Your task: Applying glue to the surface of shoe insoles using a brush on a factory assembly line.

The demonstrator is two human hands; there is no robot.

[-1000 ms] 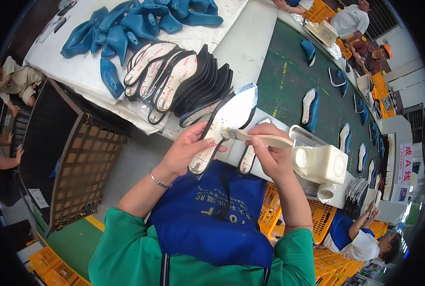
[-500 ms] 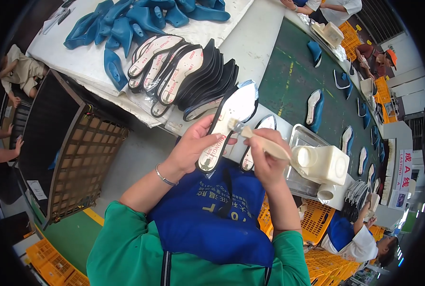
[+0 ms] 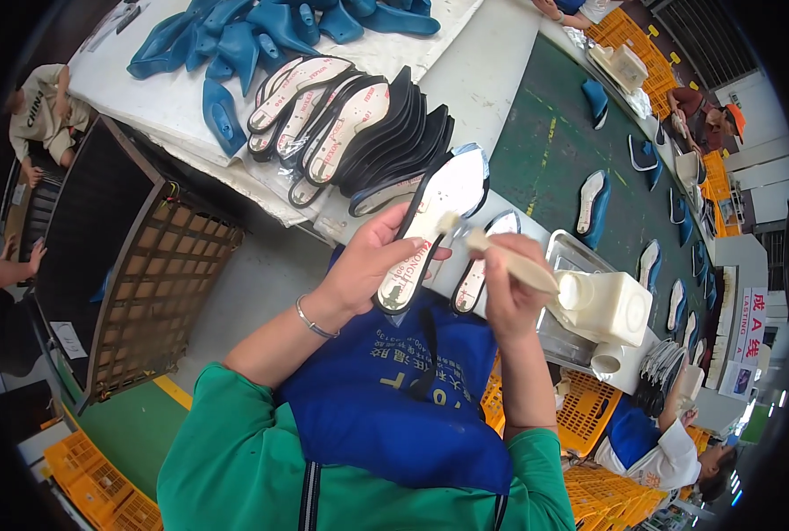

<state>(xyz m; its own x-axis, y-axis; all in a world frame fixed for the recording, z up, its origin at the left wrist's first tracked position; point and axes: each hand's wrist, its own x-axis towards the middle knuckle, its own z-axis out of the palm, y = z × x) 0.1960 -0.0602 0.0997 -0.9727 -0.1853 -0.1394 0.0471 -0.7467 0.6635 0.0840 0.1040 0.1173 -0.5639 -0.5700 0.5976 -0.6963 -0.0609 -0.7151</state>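
Moved: brush (image 3: 500, 257) tip now sits nearer the middle of the insole (image 3: 430, 221), lower than half a second ago; the insole has kept its tilt.
Left hand (image 3: 368, 265): fingers wrapped round the insole's narrow heel end, thumb across the face; it holds the piece up off the bench, pale side toward the person, so the brush can reach it.
Right hand (image 3: 509, 296): closed round the brush handle, bristles touching the pale face.
Insole: in the air above the bench edge, toe pointing up and away; long, slim, pointed; stiff pale board face with red print, dark rim.
Brush: cream handle, thick and smooth, short light bristles.
Jug (image 3: 602, 305): boxy cream plastic, standing in a metal tray (image 3: 571, 257) just right of the brush hand, within easy reach.
Stack (image 3: 359, 133): like insoles fanned and overlapping on the white table (image 3: 483, 71), just beyond the held one, pale faces and black backs showing.
Lasts (image 3: 235, 44): glossy blue plastic foot forms, heaped at the table's far end.
Belt (image 3: 580, 150): dark green, matte, carrying spaced blue lasts with soles up.
Apron (image 3: 394, 398): blue cloth over a green top.
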